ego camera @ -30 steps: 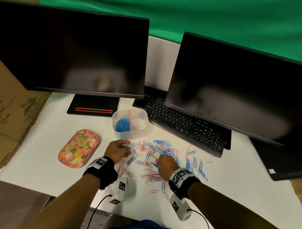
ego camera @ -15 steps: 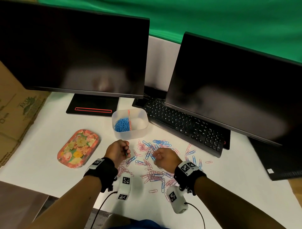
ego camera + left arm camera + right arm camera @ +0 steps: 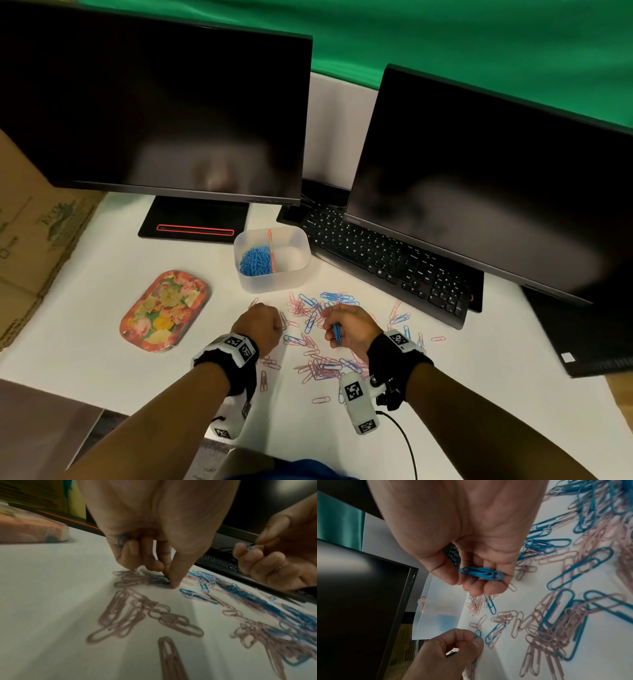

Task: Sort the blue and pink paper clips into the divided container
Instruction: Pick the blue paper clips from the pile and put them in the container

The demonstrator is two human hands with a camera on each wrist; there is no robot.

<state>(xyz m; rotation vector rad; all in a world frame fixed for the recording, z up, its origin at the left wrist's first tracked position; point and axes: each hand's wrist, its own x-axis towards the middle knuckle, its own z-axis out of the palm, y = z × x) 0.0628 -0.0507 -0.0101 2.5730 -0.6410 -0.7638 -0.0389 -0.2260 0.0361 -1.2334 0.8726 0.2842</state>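
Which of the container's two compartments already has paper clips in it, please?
The left compartment of the divided container, left of the pink divider, holds a heap of blue paper clips; the right compartment looks empty.

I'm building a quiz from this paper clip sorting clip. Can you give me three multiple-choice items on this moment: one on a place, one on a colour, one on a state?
1. Where does the divided container stand?
A. beyond the loose clips, beside the keyboard
B. on the floral tray
C. on the cardboard box

2. What colour are the clips in the right hand?
A. pink
B. blue
C. both colours

3. How is the container's right compartment?
A. heaped with pink clips
B. heaped with blue clips
C. no clips visible

Answers: 1 A, it sits past the scattered clips, next to the keyboard. 2 B, the right wrist view shows a blue bundle. 3 C, only the left compartment shows a blue heap.
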